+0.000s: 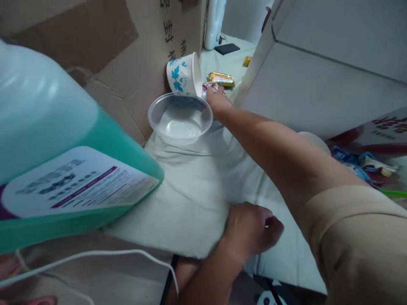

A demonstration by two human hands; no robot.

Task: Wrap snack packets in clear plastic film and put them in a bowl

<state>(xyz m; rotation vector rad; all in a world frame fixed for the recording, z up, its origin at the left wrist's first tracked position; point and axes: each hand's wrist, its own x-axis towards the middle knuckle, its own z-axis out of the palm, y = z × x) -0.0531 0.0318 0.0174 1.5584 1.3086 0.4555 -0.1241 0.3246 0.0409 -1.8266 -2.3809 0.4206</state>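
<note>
My right hand (218, 101) reaches far forward, its fingers closed at a small pink-and-white wrapped packet (210, 86). Just beyond it lies a gold-wrapped snack (221, 79). To the left of that hand stands a clear plastic bowl (180, 127), and behind the bowl a white paper tub with blue leaves (182, 76) lies tipped on its side. Nearer to me, my left hand (249, 228) is curled like a fist above the pale cloth (190, 195); whatever its fingers may hold is hidden.
A large bottle of green liquid (127, 156) fills the left side, before a cardboard box (127, 84). White panelled furniture (318, 76) borders the right. A dark flat object (227, 48) lies at the back. A white cable (104, 253) crosses the lower left.
</note>
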